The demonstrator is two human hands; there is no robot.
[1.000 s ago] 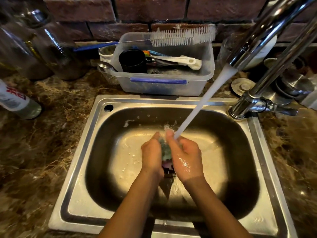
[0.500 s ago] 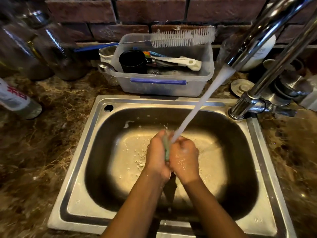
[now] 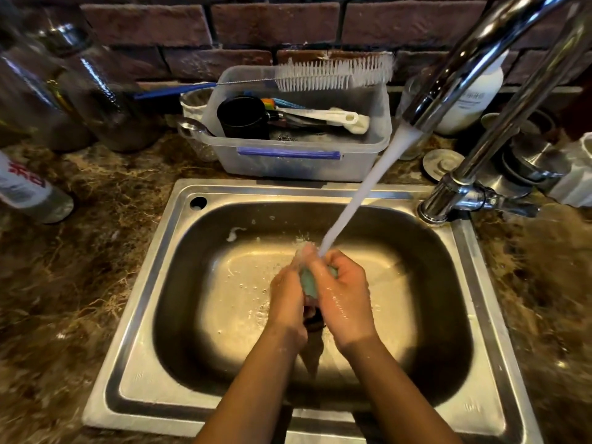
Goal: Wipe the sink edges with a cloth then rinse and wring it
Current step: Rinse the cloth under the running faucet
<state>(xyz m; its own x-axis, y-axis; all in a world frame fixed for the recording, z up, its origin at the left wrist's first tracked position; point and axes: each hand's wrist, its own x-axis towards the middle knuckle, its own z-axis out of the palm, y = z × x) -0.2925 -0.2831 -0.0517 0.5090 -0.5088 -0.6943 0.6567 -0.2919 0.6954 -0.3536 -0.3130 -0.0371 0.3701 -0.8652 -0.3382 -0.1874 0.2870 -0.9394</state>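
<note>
A steel sink (image 3: 150, 283) is set into a brown marbled counter. Over the middle of the basin my left hand (image 3: 286, 302) and my right hand (image 3: 344, 299) press together around a small green cloth (image 3: 309, 283); only a strip of it shows between the palms. A chrome faucet (image 3: 474, 59) at the upper right pours a white stream of water (image 3: 362, 193) onto the tops of my hands and the cloth. A dark end of the cloth hangs below my hands.
Behind the sink stands a clear plastic tub (image 3: 298, 161) holding a black cup (image 3: 245, 118) and utensils, with a white bottle brush (image 3: 333, 73) across its top. Dark glass jars (image 3: 96, 97) and a lying bottle (image 3: 28, 190) sit at left; a white bottle (image 3: 471, 97) stands behind the faucet.
My hands have rubbed the cloth under the stream: they closed tighter together, and now the right hand's fingers curl over the cloth's top. The water keeps running.
</note>
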